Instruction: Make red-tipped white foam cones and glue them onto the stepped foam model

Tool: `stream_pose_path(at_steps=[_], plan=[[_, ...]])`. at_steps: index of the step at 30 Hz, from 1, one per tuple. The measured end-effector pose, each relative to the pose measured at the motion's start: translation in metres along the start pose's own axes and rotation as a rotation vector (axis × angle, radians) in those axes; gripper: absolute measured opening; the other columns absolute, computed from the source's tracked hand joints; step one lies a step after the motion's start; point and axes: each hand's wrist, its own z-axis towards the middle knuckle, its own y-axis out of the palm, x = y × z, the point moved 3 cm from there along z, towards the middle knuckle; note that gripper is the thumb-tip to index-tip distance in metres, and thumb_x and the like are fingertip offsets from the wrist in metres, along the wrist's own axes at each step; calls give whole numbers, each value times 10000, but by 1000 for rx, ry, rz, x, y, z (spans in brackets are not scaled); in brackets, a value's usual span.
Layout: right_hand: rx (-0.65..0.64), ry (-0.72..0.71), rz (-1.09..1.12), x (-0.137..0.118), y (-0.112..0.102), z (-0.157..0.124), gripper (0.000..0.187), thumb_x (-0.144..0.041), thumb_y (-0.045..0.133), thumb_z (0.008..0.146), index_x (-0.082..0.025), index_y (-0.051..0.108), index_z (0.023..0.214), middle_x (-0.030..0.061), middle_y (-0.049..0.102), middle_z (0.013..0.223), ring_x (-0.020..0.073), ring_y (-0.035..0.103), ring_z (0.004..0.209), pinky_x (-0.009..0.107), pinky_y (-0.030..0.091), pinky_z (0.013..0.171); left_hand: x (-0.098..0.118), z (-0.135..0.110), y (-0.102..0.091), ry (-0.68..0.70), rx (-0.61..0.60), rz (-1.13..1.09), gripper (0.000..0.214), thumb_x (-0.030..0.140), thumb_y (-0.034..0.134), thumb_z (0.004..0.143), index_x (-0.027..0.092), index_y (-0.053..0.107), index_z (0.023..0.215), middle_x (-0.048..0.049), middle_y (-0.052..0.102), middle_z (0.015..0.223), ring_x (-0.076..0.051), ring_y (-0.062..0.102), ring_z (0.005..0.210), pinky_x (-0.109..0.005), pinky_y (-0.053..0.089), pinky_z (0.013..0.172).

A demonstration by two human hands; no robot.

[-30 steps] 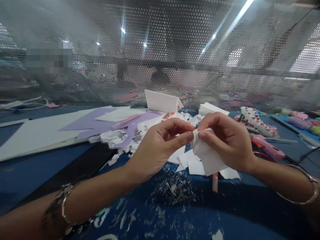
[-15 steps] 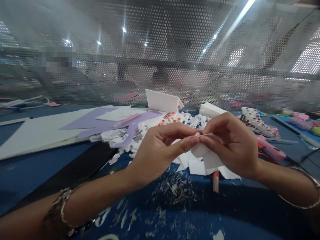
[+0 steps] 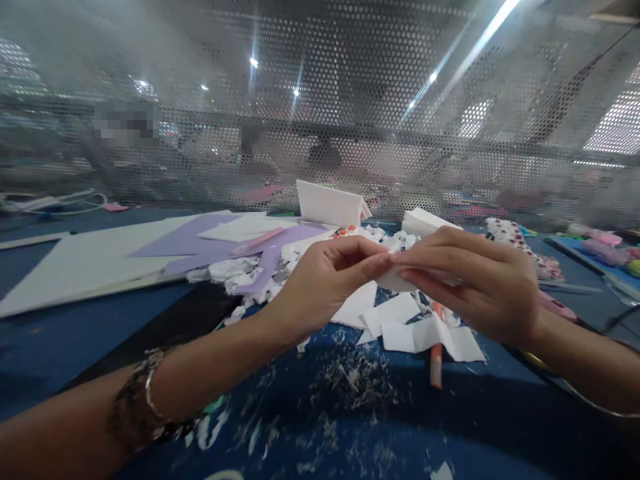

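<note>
My left hand (image 3: 327, 283) and my right hand (image 3: 475, 283) meet above the blue table (image 3: 60, 347). Both pinch one small white foam piece (image 3: 400, 280), which lies nearly flat between the fingertips and is mostly hidden by my right fingers. Below the hands lie loose white foam offcuts (image 3: 400, 327) and a pink pen-like stick (image 3: 436, 363). Fine white shavings (image 3: 357, 380) cover the table in front of me.
A large white foam sheet (image 3: 75, 267) with purple sheets (image 3: 200, 243) on it lies at the left. A heap of white scraps (image 3: 235, 273), a folded white piece (image 3: 327, 203), a pink tool (image 3: 557, 308) and red-dotted decorations (image 3: 515, 243) sit behind. A perforated metal screen (image 3: 320, 100) closes the back.
The white piece has turned from hanging down to lying nearly flat between my fingertips. Both hands rose slightly and my right fingers now cover most of it.
</note>
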Motion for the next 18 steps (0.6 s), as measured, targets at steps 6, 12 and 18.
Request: stream_pose_path(at_steps=[6, 12, 18], plan=[[-61, -180, -231, 1, -5, -5, 280, -86, 573, 783, -89, 553, 1063, 71, 611, 943, 126, 550, 838, 256, 488, 721, -7, 2, -1, -42, -34, -76, 132, 298, 652, 741, 167, 666, 738, 8, 644, 714, -93, 565, 702, -196, 438, 681], [-109, -209, -323, -2, -5, -4, 220, -80, 529, 811, -86, 540, 1031, 62, 613, 878, 130, 541, 819, 254, 481, 703, -5, 3, 1, -47, -64, -35, 110, 270, 643, 747, 162, 657, 733, 24, 636, 686, -67, 557, 661, -155, 430, 624], [-131, -205, -422, -1, -3, -1, 48, -121, 501, 834, -131, 542, 857, 40, 584, 760, 126, 516, 724, 253, 447, 600, 1, 3, 2, -32, -49, 104, 84, 219, 628, 744, 144, 645, 709, 29, 620, 643, -67, 541, 594, -154, 420, 550]])
